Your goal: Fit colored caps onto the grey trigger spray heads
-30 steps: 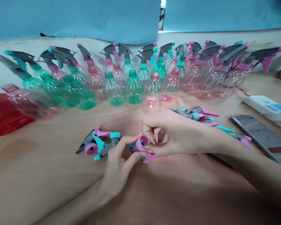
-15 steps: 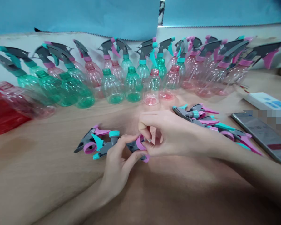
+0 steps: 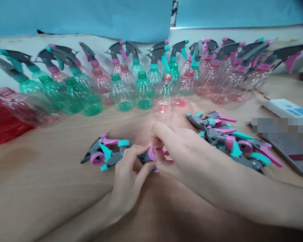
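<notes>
Between the thumb and fingers of my left hand (image 3: 128, 179) is a trigger spray head with a pink collar (image 3: 151, 154), its open end turned toward the right. My right hand (image 3: 178, 151) is closed in a pinch right at that collar. Whatever its fingertips hold is hidden or too small to make out. Just left of my left hand lie a grey spray head with a pink collar (image 3: 97, 158) and another with a teal collar (image 3: 123, 144). More loose spray heads (image 3: 230, 142) are heaped beyond my right wrist.
Bottles with sprayers fitted stand along the wall, behind open green bottles (image 3: 143, 92) and open pink bottles (image 3: 164, 94). One pink bottle (image 3: 25, 106) leans at the left by a red bag (image 3: 5, 129). A phone (image 3: 290, 153) and a white box (image 3: 289, 107) lie at the right.
My right hand has turned at the wrist and its forearm has dropped lower, uncovering more of the right heap. My left hand keeps the spray head in nearly the same place.
</notes>
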A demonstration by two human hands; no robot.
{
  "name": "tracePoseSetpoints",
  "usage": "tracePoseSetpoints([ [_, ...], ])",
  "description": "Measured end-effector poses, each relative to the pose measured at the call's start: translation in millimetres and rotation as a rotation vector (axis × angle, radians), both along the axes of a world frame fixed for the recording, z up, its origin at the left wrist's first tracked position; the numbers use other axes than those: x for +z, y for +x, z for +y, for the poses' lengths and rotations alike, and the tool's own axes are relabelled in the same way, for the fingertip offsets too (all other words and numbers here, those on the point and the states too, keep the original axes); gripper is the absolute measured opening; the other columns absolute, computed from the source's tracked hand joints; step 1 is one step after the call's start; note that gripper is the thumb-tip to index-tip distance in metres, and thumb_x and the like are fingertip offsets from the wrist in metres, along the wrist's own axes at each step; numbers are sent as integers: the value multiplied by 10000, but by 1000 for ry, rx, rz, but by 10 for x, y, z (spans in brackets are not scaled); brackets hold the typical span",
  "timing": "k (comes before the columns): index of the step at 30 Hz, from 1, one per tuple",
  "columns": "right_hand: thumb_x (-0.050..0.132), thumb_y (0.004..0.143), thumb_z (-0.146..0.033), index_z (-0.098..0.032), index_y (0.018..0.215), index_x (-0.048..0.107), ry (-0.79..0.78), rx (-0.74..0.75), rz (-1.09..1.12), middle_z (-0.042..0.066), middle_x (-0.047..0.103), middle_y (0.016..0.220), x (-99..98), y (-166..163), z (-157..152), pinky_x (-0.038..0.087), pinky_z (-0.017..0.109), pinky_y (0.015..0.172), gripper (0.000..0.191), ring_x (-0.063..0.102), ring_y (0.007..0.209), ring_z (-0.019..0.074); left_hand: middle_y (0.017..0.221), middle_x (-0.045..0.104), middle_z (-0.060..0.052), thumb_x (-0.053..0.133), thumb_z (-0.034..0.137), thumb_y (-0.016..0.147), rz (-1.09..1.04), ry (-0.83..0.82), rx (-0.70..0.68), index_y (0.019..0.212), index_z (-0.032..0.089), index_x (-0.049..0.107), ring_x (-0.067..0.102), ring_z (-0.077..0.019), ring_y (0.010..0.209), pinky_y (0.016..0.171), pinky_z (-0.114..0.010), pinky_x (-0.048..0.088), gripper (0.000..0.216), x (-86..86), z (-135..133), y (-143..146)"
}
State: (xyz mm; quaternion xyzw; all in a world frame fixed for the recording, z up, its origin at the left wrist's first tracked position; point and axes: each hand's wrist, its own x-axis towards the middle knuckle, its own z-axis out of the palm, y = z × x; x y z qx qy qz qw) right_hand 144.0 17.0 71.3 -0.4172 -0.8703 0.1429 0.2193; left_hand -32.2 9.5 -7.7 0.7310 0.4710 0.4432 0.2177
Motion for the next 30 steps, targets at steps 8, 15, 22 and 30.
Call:
tracePoseSetpoints([
  [8, 421, 800, 31, -203, 779, 338, 12, -8, 73, -50, 409, 688, 8, -14, -101, 223, 225, 423, 249, 342, 527, 70, 934, 643, 32, 555, 176, 863, 61, 17, 15, 1035, 257, 564, 535, -134, 752, 715, -263, 414, 191, 22, 12, 8],
  [15, 493, 820, -176, -211, 838, 413, -127, -4, 97, -32, 537, 763, -41, 53, 159, 355, 227, 501, 90, 504, 637, 100, 808, 619, 33, 613, 315, 845, -43, -146, 70, 1031, 279, 594, 550, -147, 707, 602, -257, 413, 190, 8, 27, 22],
  [22, 620, 699, -179, -212, 770, 445, -274, -59, 97, -60, 575, 705, 168, 126, 334, 368, 230, 473, 191, 511, 551, 79, 930, 636, 46, 684, 315, 798, -222, -269, 35, 1068, 315, 567, 601, -150, 842, 693, -246, 493, 294, -25, 31, 24],
  [30, 630, 781, -174, -180, 897, 491, -770, 243, 338, 4, 646, 902, 206, 291, 537, 512, 256, 672, 181, 639, 826, 135, 1015, 656, 16, 697, 285, 779, -214, -282, 17, 1132, 295, 569, 640, -183, 881, 730, -285, 547, 375, -26, 9, -1],
])
